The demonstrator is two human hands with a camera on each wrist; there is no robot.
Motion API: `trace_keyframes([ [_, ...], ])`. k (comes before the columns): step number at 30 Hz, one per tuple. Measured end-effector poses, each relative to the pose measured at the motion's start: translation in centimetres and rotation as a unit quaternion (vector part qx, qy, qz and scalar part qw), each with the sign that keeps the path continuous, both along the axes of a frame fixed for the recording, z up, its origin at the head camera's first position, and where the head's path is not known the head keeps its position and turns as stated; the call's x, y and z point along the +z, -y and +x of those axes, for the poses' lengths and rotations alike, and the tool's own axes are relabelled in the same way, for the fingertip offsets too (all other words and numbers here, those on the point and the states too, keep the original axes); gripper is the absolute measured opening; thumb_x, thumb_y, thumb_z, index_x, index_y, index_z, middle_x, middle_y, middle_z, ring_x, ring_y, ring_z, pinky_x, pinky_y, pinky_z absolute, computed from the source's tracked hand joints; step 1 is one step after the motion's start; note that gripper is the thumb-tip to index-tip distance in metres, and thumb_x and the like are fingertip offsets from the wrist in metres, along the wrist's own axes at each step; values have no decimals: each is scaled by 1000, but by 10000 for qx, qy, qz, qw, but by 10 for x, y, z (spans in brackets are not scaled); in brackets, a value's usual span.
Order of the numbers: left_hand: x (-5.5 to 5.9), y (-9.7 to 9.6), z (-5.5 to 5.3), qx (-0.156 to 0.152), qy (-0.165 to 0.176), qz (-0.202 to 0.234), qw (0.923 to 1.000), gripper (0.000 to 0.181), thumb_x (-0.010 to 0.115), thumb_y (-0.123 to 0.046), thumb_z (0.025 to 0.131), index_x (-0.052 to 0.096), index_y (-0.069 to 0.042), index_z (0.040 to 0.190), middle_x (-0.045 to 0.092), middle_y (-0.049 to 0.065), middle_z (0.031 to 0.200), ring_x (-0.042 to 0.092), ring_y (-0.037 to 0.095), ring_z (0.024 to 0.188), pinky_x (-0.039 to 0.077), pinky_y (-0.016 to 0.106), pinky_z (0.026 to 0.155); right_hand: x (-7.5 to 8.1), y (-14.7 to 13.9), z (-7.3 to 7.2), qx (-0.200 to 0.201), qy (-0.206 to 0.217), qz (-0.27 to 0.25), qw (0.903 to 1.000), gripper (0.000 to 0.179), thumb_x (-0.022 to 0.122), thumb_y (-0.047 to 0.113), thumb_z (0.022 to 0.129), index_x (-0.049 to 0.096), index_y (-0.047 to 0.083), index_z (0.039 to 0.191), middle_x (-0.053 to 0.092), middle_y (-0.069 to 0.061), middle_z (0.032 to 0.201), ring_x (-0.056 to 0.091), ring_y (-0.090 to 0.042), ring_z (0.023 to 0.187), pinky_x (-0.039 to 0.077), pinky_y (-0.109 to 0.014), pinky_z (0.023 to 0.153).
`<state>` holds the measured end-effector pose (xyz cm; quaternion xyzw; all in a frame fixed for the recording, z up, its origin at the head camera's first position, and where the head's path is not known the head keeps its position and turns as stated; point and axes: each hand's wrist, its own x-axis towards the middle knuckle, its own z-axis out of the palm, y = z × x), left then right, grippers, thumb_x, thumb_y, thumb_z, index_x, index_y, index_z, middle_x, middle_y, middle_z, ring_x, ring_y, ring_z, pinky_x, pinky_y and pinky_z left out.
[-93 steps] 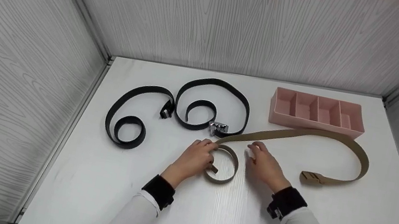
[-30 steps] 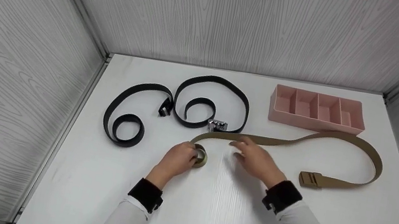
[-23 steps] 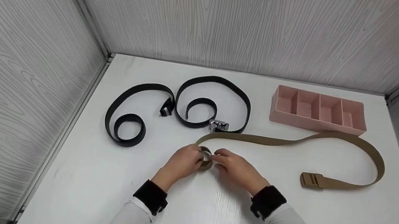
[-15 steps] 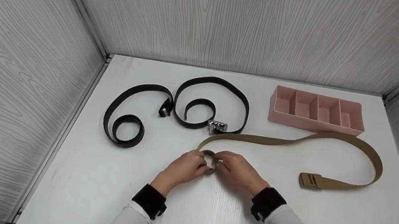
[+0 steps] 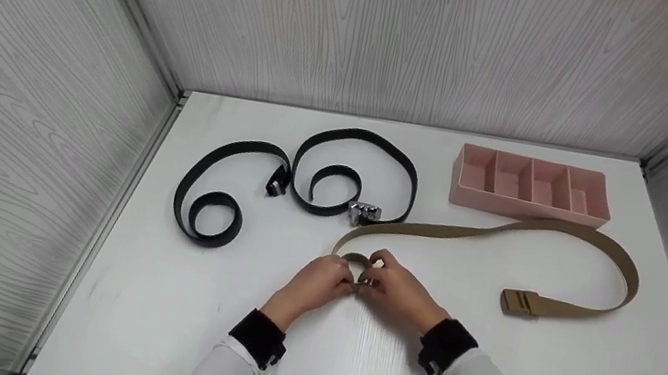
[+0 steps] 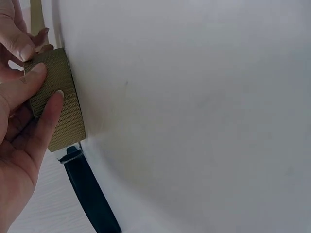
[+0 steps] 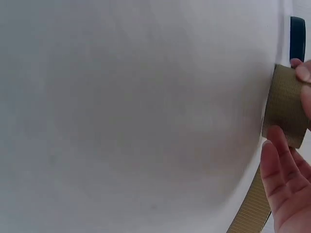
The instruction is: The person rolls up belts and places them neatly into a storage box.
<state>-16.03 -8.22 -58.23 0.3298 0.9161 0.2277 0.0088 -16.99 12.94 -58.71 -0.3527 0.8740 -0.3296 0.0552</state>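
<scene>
A tan webbing belt [image 5: 429, 230] lies on edge across the table, its near end rolled into a small coil. My left hand [image 5: 323, 280] grips the coil's left side, thumb and fingers against the ribbed webbing coil [image 6: 68, 121] in the left wrist view. On the opposite side, my right hand [image 5: 400, 290] pinches the coil's edge with thumb and fingers. The right wrist view shows the webbing [image 7: 284, 107] standing between both hands' fingertips. From the coil the strap sweeps right in a wide curve to its tan buckle [image 5: 518, 302]. Fingers partly hide the roll.
Two black belts lie half-coiled on the white table: one at left [image 5: 191, 179], another at the middle back [image 5: 413, 188] with a shiny silver buckle [image 5: 364, 212] close to the tan strap. A pink divided box [image 5: 496, 204] stands at back right, beside the strap. Wood-grain panels surround the table.
The coil has shrunk from a wide loose loop to a small ring. My right hand, earlier apart from it, has come left and taken hold of it. The black belts and box stay put.
</scene>
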Motion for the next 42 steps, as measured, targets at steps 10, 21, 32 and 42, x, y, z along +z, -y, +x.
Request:
trace_keyframes([
  [10,4,12,-1,1527,165,1117,9818,21,73,-19,86,70,-2,99,63,7,95,63,20,83,52,34,73,0,3,0,236,-29,-28,9997,6,70,10,90,74,9,94,53,-15,123,61,-19,94,51,-34,81],
  [21,9,6,-21,1908,669,-24,9793,16,70,-17,86,64,-8,74,63,4,70,62,23,65,48,39,60,4,5,-3,727,-229,-77,9971,7,72,5,87,74,4,93,58,-18,129,60,-29,115,49,-37,92],
  [32,7,-12,-29,1779,-91,-848,9803,5,72,-13,82,74,-13,77,70,4,76,66,28,67,51,43,58,6,4,-7,282,745,-242,9965,17,64,-1,90,67,0,107,59,-17,129,60,-27,113,49,-37,91],
  [42,2,-21,-26,2096,10,-456,9767,3,67,-9,78,69,-11,76,69,8,75,65,32,65,50,44,56,17,19,-7,-2165,1936,-32,9569,14,68,10,84,63,0,92,63,0,67,62,-13,54,49,-28,51],
])
